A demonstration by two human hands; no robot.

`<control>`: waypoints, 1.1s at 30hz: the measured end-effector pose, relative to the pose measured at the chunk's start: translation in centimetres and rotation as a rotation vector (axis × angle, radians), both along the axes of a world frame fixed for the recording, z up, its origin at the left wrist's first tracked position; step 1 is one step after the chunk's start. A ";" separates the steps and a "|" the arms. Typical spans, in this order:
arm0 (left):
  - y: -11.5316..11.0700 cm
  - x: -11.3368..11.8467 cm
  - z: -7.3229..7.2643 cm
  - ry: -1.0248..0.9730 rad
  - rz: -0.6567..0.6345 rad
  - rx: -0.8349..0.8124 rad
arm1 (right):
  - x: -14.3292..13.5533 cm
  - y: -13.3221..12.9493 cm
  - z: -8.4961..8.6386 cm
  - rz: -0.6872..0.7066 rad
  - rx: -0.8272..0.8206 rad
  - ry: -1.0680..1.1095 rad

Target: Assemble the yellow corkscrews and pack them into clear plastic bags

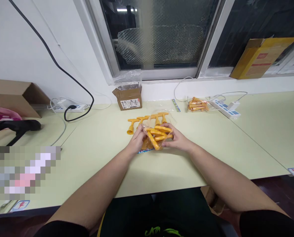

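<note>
A clear plastic bag of yellow-orange T-shaped pieces (154, 140) is held between my two hands just above the table. My left hand (137, 141) grips the bag's left side. At its right side, my right hand (176, 137) has the bag between thumb and fingers. Several loose yellow T-shaped pieces (131, 126) stand in a row on the table right behind the bag, partly hidden by it. Another clear bag with orange pieces (197, 105) lies farther back to the right.
An open small cardboard box (130, 98) is by the wall. Power strips sit at the back left (79, 108) and right (226, 108). A black stand (18, 126) and a larger box (11, 93) are at left. A yellow package (263, 59) leans on the window.
</note>
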State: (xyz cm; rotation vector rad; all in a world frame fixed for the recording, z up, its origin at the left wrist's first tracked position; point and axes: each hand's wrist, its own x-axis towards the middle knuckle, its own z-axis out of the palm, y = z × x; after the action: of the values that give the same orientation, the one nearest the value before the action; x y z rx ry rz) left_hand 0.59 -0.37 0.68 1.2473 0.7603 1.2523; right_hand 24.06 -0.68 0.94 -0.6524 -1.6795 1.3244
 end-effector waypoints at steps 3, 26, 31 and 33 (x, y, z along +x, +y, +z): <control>0.1 -0.4 0.1 -0.060 -0.103 -0.045 | -0.5 -0.3 0.2 -0.032 -0.032 0.001; -1.3 0.8 0.9 0.147 -0.083 0.025 | -1.1 -0.9 0.2 -0.109 0.081 -0.086; -1.6 1.1 0.8 0.194 -0.094 0.069 | -0.9 -0.9 0.9 -0.311 0.344 -0.204; -1.5 1.1 0.7 0.209 -0.061 0.063 | -0.9 -0.8 1.1 -0.320 0.345 -0.204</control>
State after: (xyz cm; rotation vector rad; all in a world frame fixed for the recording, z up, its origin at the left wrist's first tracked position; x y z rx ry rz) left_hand 1.68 -1.85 1.37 1.4581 0.8312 1.1144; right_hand 23.18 -1.49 2.02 -0.8274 -1.8187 0.7411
